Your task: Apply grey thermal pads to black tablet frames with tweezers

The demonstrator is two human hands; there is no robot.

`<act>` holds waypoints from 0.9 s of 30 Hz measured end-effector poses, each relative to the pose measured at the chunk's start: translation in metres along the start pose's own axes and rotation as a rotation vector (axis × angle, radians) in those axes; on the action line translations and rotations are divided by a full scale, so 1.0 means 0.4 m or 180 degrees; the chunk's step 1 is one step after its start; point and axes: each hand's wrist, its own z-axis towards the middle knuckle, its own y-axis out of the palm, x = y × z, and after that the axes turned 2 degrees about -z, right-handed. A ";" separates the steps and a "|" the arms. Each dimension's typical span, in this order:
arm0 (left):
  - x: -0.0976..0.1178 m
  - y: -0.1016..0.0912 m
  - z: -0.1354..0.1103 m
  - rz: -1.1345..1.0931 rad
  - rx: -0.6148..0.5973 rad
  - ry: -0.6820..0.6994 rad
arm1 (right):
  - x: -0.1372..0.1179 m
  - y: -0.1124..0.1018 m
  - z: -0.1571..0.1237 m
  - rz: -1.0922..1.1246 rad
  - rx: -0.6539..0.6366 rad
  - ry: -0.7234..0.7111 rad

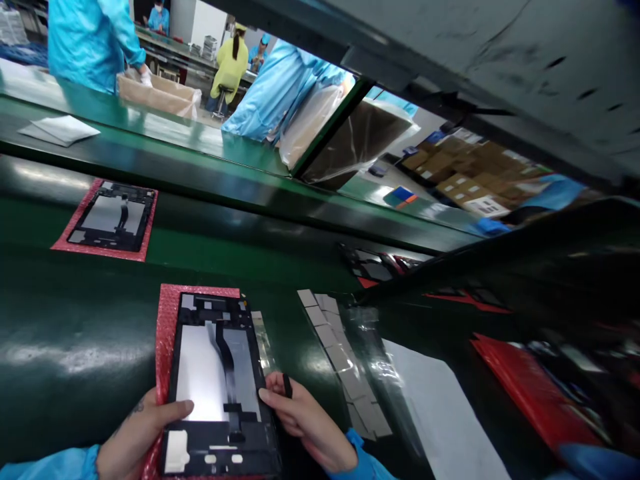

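A black tablet back panel (220, 387) with a silvery plate and a black flex strip lies on a red bubble-wrap sheet (167, 313) on the green conveyor belt (75, 347). My left hand (135, 437) rests on the panel's left lower edge, thumb lying on the silvery plate. My right hand (307, 420) sits against the panel's right edge, fingers curled around a small black piece (287, 385).
A second panel on red wrap (111, 218) lies further up the belt. A strip of grey pads (340, 360) and a white sheet (440, 413) lie to the right. Red sheets (525, 387) are at the right. People in blue coats (90, 40) stand behind the belt beside cartons.
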 end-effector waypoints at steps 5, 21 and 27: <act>0.012 0.015 -0.008 -0.0101 0.0157 -0.0094 | 0.004 0.000 0.010 0.0051 -0.0352 0.0077; 0.008 -0.010 -0.003 -0.0067 -0.0019 -0.0113 | -0.028 0.010 0.053 -0.0325 -0.0527 -0.0148; -0.013 -0.037 -0.005 0.0123 -0.0096 -0.0012 | -0.034 -0.031 0.020 -0.1346 -0.0027 -0.0777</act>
